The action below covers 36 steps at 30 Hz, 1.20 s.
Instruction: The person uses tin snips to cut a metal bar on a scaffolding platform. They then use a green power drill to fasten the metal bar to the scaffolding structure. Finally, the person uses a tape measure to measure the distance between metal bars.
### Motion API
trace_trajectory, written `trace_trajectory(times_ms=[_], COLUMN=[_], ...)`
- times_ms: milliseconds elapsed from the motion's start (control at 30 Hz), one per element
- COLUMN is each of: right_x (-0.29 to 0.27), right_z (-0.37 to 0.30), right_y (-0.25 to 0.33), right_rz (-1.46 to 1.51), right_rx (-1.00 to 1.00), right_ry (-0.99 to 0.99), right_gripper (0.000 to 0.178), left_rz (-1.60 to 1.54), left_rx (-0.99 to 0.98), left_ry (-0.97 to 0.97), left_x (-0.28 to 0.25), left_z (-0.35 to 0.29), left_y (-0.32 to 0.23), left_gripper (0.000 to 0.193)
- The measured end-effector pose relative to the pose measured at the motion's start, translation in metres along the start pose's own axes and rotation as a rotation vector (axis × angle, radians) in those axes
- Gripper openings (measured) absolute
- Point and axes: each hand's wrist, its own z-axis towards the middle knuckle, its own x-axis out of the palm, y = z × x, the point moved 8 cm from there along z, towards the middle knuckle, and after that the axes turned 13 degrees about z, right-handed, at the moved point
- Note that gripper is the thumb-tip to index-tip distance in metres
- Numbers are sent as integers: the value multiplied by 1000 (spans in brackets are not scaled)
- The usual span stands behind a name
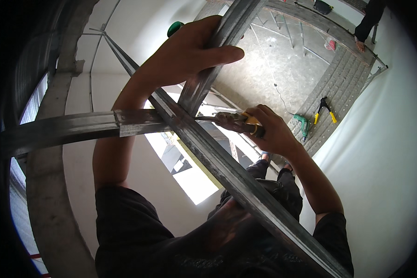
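Observation:
Steel profiles meet in front of me. My left hand (194, 53) is wrapped over the upper metal channel (238, 23), its thumb lying across the near face. A long narrow metal profile (217, 169) runs diagonally from upper left to lower right, crossing the joint. From the left, another metal channel (78, 126) reaches the same crossing. My right hand (271, 129) is closed around snips (231, 121) with yellow and black handles. Their thin jaws touch or nearly touch the metal just right of the crossing; whether they bite into it cannot be made out.
Below on the right, a perforated metal plank (340, 85) carries a green power drill (302, 126) and a yellow-handled hand tool (325, 111). Another person's leg (369, 23) shows at the upper right. Scaffold tubes (287, 32) stand beyond. A white wall (380, 162) rises at right.

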Motion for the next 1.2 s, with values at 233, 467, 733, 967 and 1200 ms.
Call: trace_trajectory(times_ms=[233,467,733,967,1200], right_x=[7,12,20,28,41], right_z=[3,9,9,12,40], right_y=[-1,-16,-39,-52,-33], right_rz=[46,18,-82,6,47], right_rx=[-21,-65,-48,-52,-73], right_ry=[-17,-45,-1,-20,-41], right_gripper=[43,38,37,47,46], left_rz=[-81,-45,-31,-7,32], left_rx=[-34,-3,-14,-30,63], left_ry=[5,61,75,76,11], left_x=[5,4,7,6,0], left_z=[-1,-3,-2,-3,-2], left_y=[-1,-5,1,1,-6], left_gripper=[39,44,51,58,58])
